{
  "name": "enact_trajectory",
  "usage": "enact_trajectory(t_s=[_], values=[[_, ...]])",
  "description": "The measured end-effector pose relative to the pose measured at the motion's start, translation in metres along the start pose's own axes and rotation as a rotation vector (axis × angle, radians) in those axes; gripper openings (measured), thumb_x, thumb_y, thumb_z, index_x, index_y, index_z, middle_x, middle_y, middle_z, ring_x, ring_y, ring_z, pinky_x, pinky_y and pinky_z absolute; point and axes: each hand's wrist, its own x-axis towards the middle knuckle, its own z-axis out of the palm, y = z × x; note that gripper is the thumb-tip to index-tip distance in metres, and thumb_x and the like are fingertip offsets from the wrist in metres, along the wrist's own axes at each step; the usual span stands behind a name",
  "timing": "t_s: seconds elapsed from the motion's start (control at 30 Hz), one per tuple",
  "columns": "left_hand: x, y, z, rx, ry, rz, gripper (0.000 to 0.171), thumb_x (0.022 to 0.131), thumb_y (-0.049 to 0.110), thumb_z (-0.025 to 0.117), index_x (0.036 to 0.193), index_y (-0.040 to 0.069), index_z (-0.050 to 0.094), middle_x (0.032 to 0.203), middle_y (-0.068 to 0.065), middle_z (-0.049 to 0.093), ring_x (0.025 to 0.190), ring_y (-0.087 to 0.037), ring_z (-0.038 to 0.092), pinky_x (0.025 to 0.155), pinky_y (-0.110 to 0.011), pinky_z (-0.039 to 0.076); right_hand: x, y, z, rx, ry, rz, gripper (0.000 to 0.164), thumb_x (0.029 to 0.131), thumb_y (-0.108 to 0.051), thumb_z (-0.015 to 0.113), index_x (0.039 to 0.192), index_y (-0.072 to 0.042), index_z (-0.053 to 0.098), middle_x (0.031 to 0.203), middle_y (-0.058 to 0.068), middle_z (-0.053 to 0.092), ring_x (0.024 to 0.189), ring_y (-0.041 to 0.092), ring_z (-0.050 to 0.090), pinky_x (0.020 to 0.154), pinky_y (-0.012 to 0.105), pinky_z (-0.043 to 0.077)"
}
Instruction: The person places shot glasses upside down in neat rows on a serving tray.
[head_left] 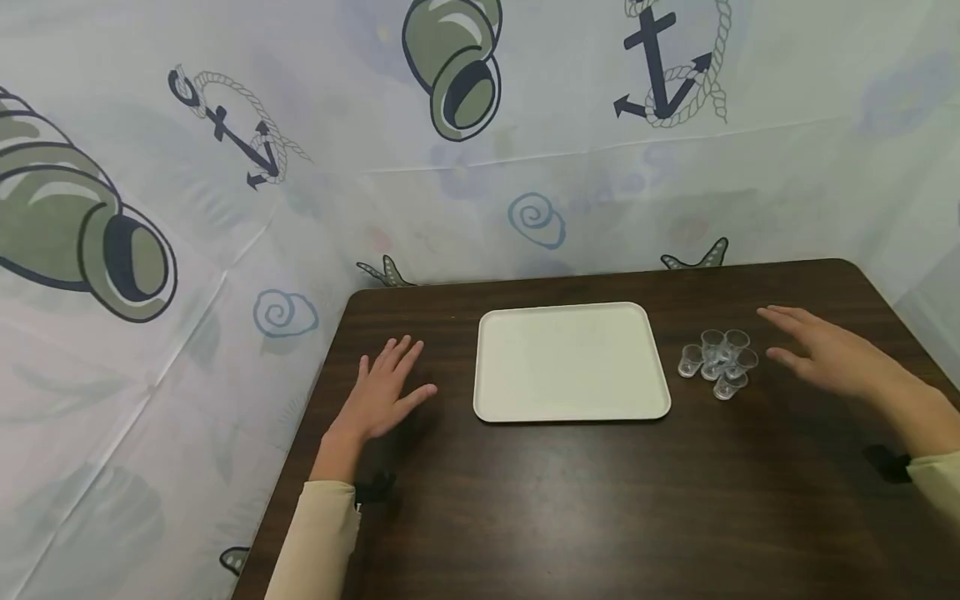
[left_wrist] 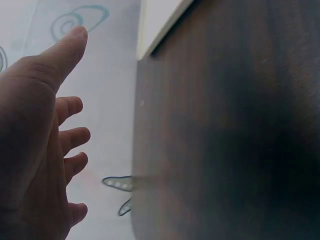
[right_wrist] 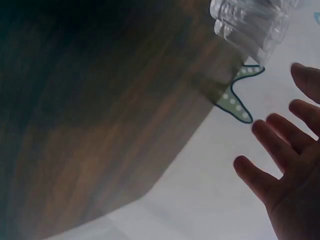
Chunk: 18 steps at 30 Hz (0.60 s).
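Note:
A cream rectangular tray [head_left: 570, 362] lies on the dark wooden table. To its right stands a tight cluster of several small clear shot glasses [head_left: 731, 383], partly overlapping one another. My right hand [head_left: 843, 354] is just right of the glasses, fingers spread and holding nothing; in the right wrist view the glasses [right_wrist: 250, 22] show beyond its fingertips. Left of the tray, my left hand [head_left: 378, 396] hovers over the table with its fingers apart and nothing in it. The left wrist view shows that hand [left_wrist: 37, 130] and a corner of the tray [left_wrist: 162, 22].
The table [head_left: 555, 508] has a rounded far edge. Behind it and along the left side hangs a pale cloth [head_left: 465, 208] printed with shells, anchors and starfish. Dark wrist straps [head_left: 375, 486] show at both cuffs.

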Motion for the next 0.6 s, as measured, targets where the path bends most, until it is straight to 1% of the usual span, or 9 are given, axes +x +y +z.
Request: enact_trajectory(t_s=[0.13, 0.23, 0.37, 0.47, 0.53, 0.57, 0.6], values=[[-0.001, 0.005, 0.016, -0.03, -0.023, 0.0, 0.084, 0.093, 0.07, 0.043, 0.158, 0.022, 0.022, 0.163, -0.006, 0.017, 0.15, -0.029, 0.007, 0.11, -0.068, 0.004, 0.0, 0.002, 0.009, 0.031, -0.033, 0.012, 0.071, 0.094, -0.024, 0.068, 0.147, 0.009, 0.033, 0.142, 0.039, 0.035, 0.123, 0.059, 0.039, 0.091, 0.068, 0.036], [0.0, 0.009, 0.028, -0.062, -0.031, 0.01, 0.086, 0.092, 0.07, 0.046, 0.158, 0.021, 0.023, 0.163, -0.007, 0.018, 0.149, -0.031, 0.01, 0.11, -0.069, 0.006, 0.0, 0.003, 0.017, 0.058, -0.027, 0.033, 0.072, 0.093, -0.028, 0.07, 0.144, 0.011, 0.038, 0.136, 0.041, 0.041, 0.12, 0.06, 0.042, 0.091, 0.068, 0.038], [0.003, 0.015, 0.043, -0.105, -0.034, 0.025, 0.087, 0.091, 0.069, 0.05, 0.158, 0.018, 0.025, 0.161, -0.01, 0.021, 0.148, -0.034, 0.012, 0.108, -0.07, 0.008, 0.0, 0.003, 0.028, 0.119, -0.005, 0.077, 0.071, 0.09, -0.033, 0.073, 0.138, 0.011, 0.045, 0.13, 0.04, 0.049, 0.116, 0.059, 0.047, 0.089, 0.068, 0.04], [0.005, 0.02, 0.052, -0.131, -0.045, 0.027, 0.088, 0.09, 0.07, 0.049, 0.157, 0.018, 0.026, 0.161, -0.009, 0.021, 0.149, -0.033, 0.013, 0.109, -0.069, 0.009, 0.0, 0.004, 0.037, 0.178, 0.006, 0.127, 0.072, 0.088, -0.038, 0.075, 0.135, 0.011, 0.05, 0.127, 0.041, 0.051, 0.115, 0.06, 0.047, 0.086, 0.069, 0.04], [0.007, 0.024, 0.058, -0.143, -0.056, 0.026, 0.088, 0.09, 0.07, 0.049, 0.158, 0.019, 0.025, 0.162, -0.008, 0.021, 0.149, -0.031, 0.012, 0.11, -0.067, 0.009, -0.001, 0.003, 0.043, 0.218, 0.027, 0.15, 0.071, 0.087, -0.037, 0.076, 0.133, 0.011, 0.052, 0.125, 0.04, 0.053, 0.113, 0.06, 0.048, 0.085, 0.069, 0.04], [0.008, 0.026, 0.06, -0.147, -0.061, 0.023, 0.088, 0.09, 0.071, 0.049, 0.158, 0.02, 0.025, 0.162, -0.007, 0.02, 0.149, -0.03, 0.011, 0.111, -0.066, 0.009, -0.002, 0.003, 0.045, 0.242, 0.039, 0.156, 0.069, 0.086, -0.037, 0.076, 0.131, 0.011, 0.053, 0.123, 0.04, 0.054, 0.112, 0.059, 0.05, 0.084, 0.067, 0.041], [0.008, 0.027, 0.062, -0.153, -0.066, 0.019, 0.088, 0.09, 0.071, 0.049, 0.158, 0.021, 0.024, 0.162, -0.007, 0.02, 0.149, -0.029, 0.011, 0.112, -0.065, 0.009, -0.002, 0.003, 0.048, 0.269, 0.05, 0.16, 0.067, 0.086, -0.035, 0.077, 0.13, 0.011, 0.055, 0.122, 0.038, 0.056, 0.11, 0.057, 0.053, 0.084, 0.062, 0.045]])
